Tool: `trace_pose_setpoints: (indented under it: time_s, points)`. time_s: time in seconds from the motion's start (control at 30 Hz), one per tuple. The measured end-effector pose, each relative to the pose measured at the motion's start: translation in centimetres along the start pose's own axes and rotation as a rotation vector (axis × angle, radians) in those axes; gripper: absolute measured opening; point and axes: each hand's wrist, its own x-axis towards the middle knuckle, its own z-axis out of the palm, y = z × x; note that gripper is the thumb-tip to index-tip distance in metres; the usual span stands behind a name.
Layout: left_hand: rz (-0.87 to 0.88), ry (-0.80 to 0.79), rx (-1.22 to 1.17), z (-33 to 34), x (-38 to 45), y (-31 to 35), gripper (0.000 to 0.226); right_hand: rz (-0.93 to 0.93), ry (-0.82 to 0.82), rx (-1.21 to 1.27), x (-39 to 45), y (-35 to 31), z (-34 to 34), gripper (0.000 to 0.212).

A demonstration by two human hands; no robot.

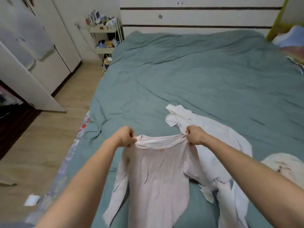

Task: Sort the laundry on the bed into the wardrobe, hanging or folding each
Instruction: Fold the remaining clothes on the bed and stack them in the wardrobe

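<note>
Pinching pink top at each shoulder, left hand and right hand fisted, arms outstretched over bed

**Room to move over the bed**

Ahead of me the green bedspread lies bare up to the headboard wall. On my right a white shirt and a fluffy cream garment crowd the near edge. Left, wood floor runs to the open wardrobe door.
</note>
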Motion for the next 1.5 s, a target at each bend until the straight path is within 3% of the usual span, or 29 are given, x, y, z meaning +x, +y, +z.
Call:
trace_pose_setpoints:
  time_s: [0.17, 0.27, 0.43, 0.53, 0.77, 0.87, 0.93, 1.03, 1.17, 1.37, 1.5]
  points:
    - [0.047, 0.199, 0.076, 3.0, 7.5, -3.8, 0.005, 0.058, 0.124, 0.067, 6.6, 0.2, 6.6, 0.018]
    - [0.066, 0.273, 0.006, 4.7, 11.8, -6.5, 0.016, 0.097, 0.232, 0.193, 10.9, 0.7, 9.8, 0.012]
    - [0.077, 0.125, -0.061, 7.0, 18.0, -9.7, 0.031, 0.14, 0.286, 0.329, 17.2, 1.1, 13.3, 0.02]
    - [0.057, 0.019, -0.029, 8.0, 21.2, -10.8, 0.027, 0.137, 0.301, 0.344, 20.2, 1.7, 14.4, 0.024]
    - [-0.004, 0.29, -0.108, 7.6, 27.1, -9.0, 0.03, 0.03, 0.47, 0.432, 26.4, 1.2, 12.5, 0.013]
    - [0.023, 0.231, -0.053, 7.6, 29.2, -8.4, 0.025, 0.053, 0.453, 0.44, 28.7, 1.1, 12.2, 0.02]
    - [0.07, 0.178, -0.003, 8.2, 29.7, -8.4, 0.028, 0.06, 0.354, 0.424, 29.3, 1.2, 13.1, 0.029]
    - [0.088, 0.138, 0.016, 9.5, 27.8, -9.2, 0.041, 0.045, 0.298, 0.402, 27.3, 1.9, 15.2, 0.034]
    - [0.015, 0.04, -0.065, 12.5, 20.8, -12.1, 0.029, 0.063, 0.264, 0.388, 19.8, 3.3, 18.5, 0.015]
    - [-0.032, -0.221, 0.072, 16.9, 9.8, -16.2, 0.009, 0.073, 0.07, 0.284, 7.7, 4.5, 23.5, 0.013]
    - [-0.041, -0.291, 0.098, 19.1, 4.8, -17.6, 0.009, 0.014, 0.029, 0.17, 2.2, 5.2, 27.0, 0.014]
